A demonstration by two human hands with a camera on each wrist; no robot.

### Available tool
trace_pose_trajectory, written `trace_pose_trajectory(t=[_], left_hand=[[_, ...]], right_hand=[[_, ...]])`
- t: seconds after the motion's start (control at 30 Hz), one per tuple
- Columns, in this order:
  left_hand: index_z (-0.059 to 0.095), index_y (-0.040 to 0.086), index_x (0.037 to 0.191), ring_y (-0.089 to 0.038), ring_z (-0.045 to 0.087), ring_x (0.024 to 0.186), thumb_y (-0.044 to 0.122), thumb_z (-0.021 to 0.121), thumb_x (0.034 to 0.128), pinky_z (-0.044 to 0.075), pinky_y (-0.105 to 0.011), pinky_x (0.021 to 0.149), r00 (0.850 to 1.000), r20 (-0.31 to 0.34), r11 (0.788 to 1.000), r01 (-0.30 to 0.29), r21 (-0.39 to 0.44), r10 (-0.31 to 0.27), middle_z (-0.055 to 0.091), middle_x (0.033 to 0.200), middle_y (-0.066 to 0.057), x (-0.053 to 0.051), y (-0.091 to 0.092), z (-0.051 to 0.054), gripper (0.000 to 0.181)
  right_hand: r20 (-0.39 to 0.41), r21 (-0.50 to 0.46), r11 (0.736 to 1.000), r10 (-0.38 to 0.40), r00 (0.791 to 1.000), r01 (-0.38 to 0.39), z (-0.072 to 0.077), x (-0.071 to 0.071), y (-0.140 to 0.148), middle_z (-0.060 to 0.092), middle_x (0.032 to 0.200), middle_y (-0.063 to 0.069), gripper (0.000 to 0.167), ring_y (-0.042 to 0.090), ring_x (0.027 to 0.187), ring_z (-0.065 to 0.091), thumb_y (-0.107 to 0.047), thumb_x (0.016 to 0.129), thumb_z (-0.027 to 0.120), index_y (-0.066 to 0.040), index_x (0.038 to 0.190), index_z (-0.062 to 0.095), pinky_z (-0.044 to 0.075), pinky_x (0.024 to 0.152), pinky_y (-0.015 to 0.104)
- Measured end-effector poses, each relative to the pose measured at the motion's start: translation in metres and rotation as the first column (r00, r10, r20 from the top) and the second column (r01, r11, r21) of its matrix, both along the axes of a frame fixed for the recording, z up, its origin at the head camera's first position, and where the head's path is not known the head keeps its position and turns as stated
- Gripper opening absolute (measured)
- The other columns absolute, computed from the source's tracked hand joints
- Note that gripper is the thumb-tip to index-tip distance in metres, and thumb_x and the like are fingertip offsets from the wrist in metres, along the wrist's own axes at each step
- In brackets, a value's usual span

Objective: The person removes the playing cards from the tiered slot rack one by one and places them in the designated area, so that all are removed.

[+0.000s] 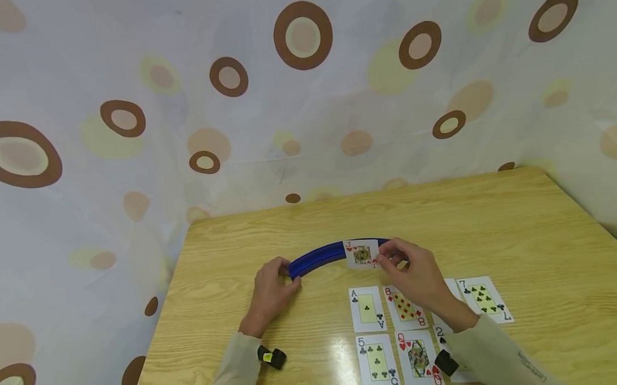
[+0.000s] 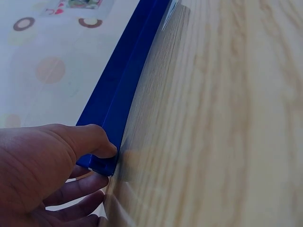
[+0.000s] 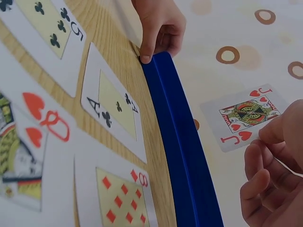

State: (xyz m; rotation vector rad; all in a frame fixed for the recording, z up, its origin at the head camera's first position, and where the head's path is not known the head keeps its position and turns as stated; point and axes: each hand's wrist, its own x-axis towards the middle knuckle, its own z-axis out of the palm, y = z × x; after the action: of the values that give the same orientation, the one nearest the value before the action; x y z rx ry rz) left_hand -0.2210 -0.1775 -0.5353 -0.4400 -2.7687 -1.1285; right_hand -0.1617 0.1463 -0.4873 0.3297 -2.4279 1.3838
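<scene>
A curved blue card holder [image 1: 317, 259] lies on the wooden table. Its left end is gripped by my left hand [image 1: 272, 291], thumb on the near side; the left wrist view shows the thumb pressing the blue holder's end [image 2: 118, 90], fingers beneath. Between thumb and fingertips, my right hand [image 1: 417, 272] pinches the jack of hearts [image 1: 361, 254] by its right edge. The right wrist view shows the jack [image 3: 248, 116] raised clear of the holder's groove, face visible. My right hand and forearm hide the holder's right part and some cards below.
Face-up cards lie in two rows nearer me: ace of clubs [image 1: 367, 309], eight of diamonds [image 1: 405, 309], seven of clubs [image 1: 486, 301], five of clubs [image 1: 378, 364], queen of hearts [image 1: 420, 361], and a partly covered two [image 1: 440, 330]. A patterned sheet [image 1: 306, 130] borders the table's back.
</scene>
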Motion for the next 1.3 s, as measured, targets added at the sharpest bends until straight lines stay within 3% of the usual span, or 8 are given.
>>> trace_pose_trajectory(t=[0.17,0.37,0.8,0.97,1.2,1.3], left_hand=[[0.073,0.005,0.109,-0.027,0.069,0.097,0.011,0.084,0.0919,0.051,-0.05,0.094,1.0,-0.014,1.0,-0.003,-0.002,0.003,0.077,0.098,-0.009,0.0,0.001,-0.001,0.021],[0.073,0.005,0.11,-0.026,0.069,0.098,0.012,0.084,0.0921,0.05,-0.047,0.094,1.0,0.002,1.0,-0.005,0.002,0.005,0.077,0.098,-0.008,0.0,0.0,0.0,0.022],[0.073,0.004,0.11,-0.026,0.068,0.098,0.011,0.084,0.0917,0.051,-0.049,0.096,1.0,0.004,1.0,-0.004,-0.004,0.004,0.077,0.099,-0.008,-0.001,0.0,-0.003,0.023],[0.073,0.005,0.11,-0.025,0.068,0.098,0.011,0.084,0.0917,0.05,-0.048,0.096,1.0,0.002,1.0,-0.009,-0.001,0.009,0.077,0.099,-0.008,-0.002,0.0,-0.002,0.022],[0.073,0.005,0.11,-0.026,0.068,0.098,0.012,0.084,0.092,0.05,-0.049,0.096,1.0,0.001,1.0,-0.001,-0.001,0.001,0.077,0.099,-0.008,-0.001,0.0,-0.002,0.022],[0.073,0.005,0.11,-0.026,0.068,0.098,0.012,0.083,0.092,0.05,-0.049,0.096,1.0,-0.005,1.0,-0.003,-0.007,0.003,0.077,0.098,-0.008,0.0,0.001,-0.002,0.022]], right_hand=[[0.013,0.025,0.998,-0.059,0.998,0.059,-0.002,0.012,0.017,0.074,0.092,0.001,0.007,0.0,0.08,0.062,-0.007,0.102,0.074,-0.009,0.109,0.076,0.053,0.065,0.022],[0.099,0.027,0.99,-0.141,0.985,0.139,-0.012,0.025,0.036,0.074,0.095,0.004,0.007,-0.001,0.081,0.061,-0.01,0.103,0.074,-0.008,0.11,0.075,0.052,0.066,0.02],[0.135,0.091,0.971,-0.231,0.963,0.22,-0.015,0.053,0.07,0.074,0.093,0.004,0.009,-0.002,0.078,0.061,-0.011,0.103,0.075,-0.008,0.111,0.076,0.05,0.064,0.018],[0.178,0.123,0.954,-0.291,0.94,0.272,-0.016,0.065,0.084,0.074,0.092,0.001,0.009,-0.004,0.078,0.061,-0.016,0.103,0.076,-0.01,0.109,0.077,0.05,0.065,0.017],[0.204,0.134,0.928,-0.369,0.907,0.347,-0.016,0.085,0.101,0.069,0.085,-0.013,0.011,-0.006,0.077,0.059,-0.018,0.103,0.077,-0.01,0.109,0.078,0.046,0.063,0.016],[0.234,0.16,0.911,-0.41,0.882,0.381,-0.018,0.095,0.108,0.067,0.084,-0.016,0.014,-0.007,0.077,0.057,-0.022,0.103,0.076,-0.01,0.11,0.078,0.045,0.064,0.015]])
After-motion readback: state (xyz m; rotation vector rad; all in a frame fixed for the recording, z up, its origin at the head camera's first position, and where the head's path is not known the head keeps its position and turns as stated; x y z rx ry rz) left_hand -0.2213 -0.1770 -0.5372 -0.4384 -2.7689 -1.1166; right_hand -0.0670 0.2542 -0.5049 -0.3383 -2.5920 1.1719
